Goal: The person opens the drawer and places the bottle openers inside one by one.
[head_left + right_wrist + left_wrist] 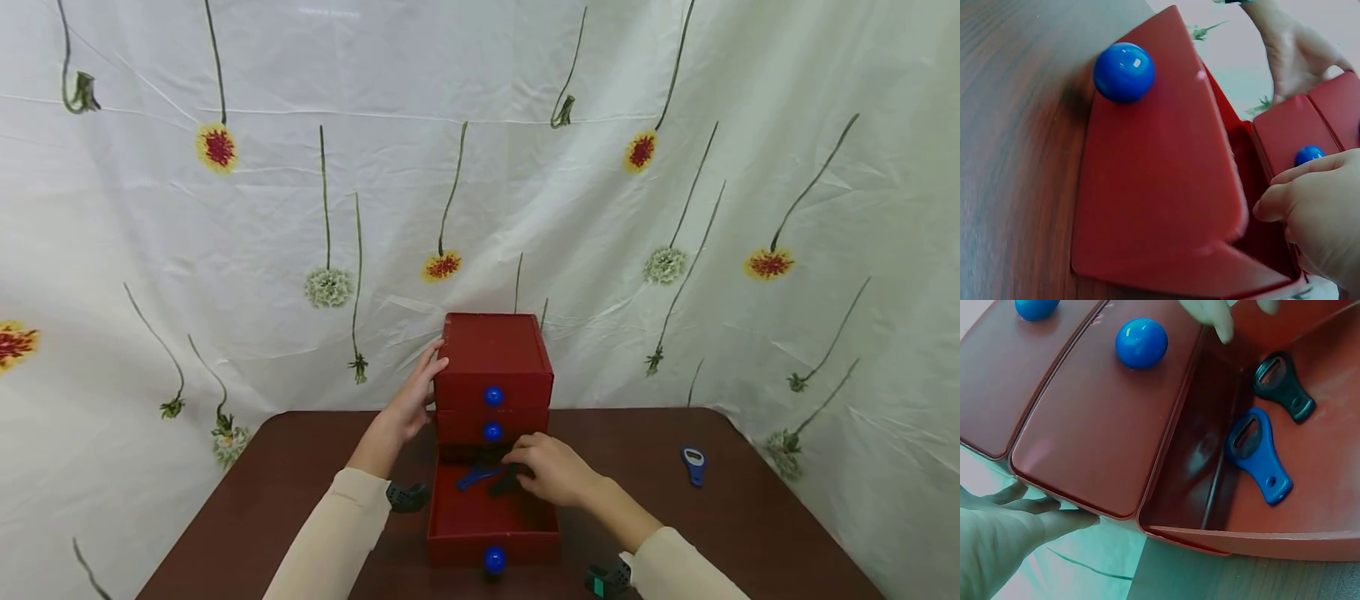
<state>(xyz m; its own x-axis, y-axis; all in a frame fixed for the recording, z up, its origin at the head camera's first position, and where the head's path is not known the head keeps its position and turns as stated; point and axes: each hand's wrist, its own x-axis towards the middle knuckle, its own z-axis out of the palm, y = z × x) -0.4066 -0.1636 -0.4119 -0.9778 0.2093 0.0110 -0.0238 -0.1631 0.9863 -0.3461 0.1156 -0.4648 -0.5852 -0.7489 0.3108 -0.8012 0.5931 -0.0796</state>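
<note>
A small red chest of drawers stands on the table with its bottom drawer pulled out. Against the chest's left side rests my left hand, fingers spread along the wall. Inside the drawer lie two paddle-shaped things with oval, slotted heads and narrow handles: a blue one and a dark green one. My right hand is over the drawer's right side, fingers loosely bent and pointing down. In the left wrist view its fingertips are apart from both things, holding nothing visible.
A similar blue paddle-shaped thing with a pale face lies on the table's right side. Round blue knobs stick out of the drawer fronts. The brown table ends near a flower-printed cloth behind.
</note>
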